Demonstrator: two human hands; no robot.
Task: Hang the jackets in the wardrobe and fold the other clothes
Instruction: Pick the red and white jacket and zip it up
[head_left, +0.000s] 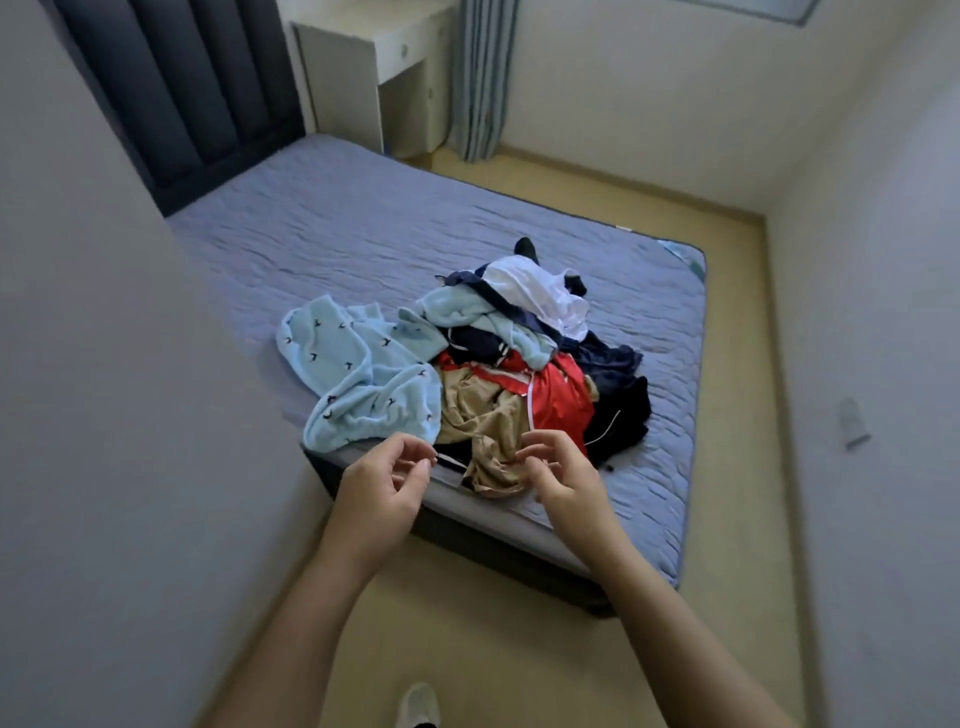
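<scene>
**Both hands reach toward the clothes pile at the bed edge**

The pile of clothes (498, 358) lies on the bed (322, 234), close to the near edge and toward the near right corner. Nothing is hung or folded yet, as far as I can judge. The left hand (384, 483) and the right hand (561, 473) hover just in front of the pile, fingers loosely curled and half spread, and they hold nothing. The right fingertips are just beside the tan garment (488, 421); I cannot tell if they touch it.

The risk I see is the tangle. The tan garment, the red garment (558, 400) and the dark garment (621, 415) overlap each other, and the light blue fleece (358, 374) reaches under the heap. If one piece is pulled fast, the others may come with it. The tan garment already hangs a little over the mattress edge, so the dragged pieces could slide to the floor (467, 623).

For room, the far half of the bed is bare and seems good for spreading and folding. On the left a wall (104, 364) stands close to the bed, so the left arm has little space. On the right a strip of floor runs along the bed. The wardrobe is not in view.
</scene>
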